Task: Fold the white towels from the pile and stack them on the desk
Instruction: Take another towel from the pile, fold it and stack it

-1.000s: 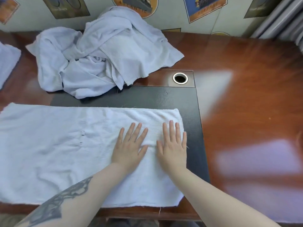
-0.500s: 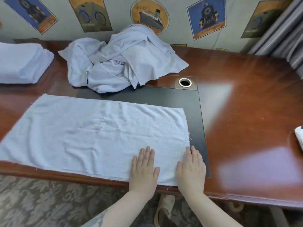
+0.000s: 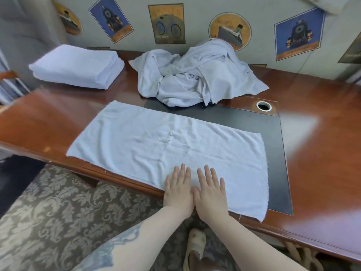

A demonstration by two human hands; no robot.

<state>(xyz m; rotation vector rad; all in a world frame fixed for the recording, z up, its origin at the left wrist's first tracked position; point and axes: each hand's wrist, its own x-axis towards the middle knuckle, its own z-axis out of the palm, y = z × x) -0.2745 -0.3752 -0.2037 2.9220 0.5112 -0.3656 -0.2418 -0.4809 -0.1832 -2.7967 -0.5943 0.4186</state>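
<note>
The flat white terry towel (image 3: 166, 151) lies spread on the glossy reddish wooden tabletop (image 3: 322, 163) under the flat-fingered, empty left hand (image 3: 178, 189) and right hand (image 3: 212, 192), which have slid leftward along its near edge, suggesting smoothing before folding.

Nubby cloth towel (image 3: 166, 147), glossy wooden desk (image 3: 322, 153)

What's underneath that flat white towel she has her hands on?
The spread towel lies partly on the black desk pad and partly on the wooden desk. Both hands, left and right, press flat on it. Anything beneath it is covered.
</note>
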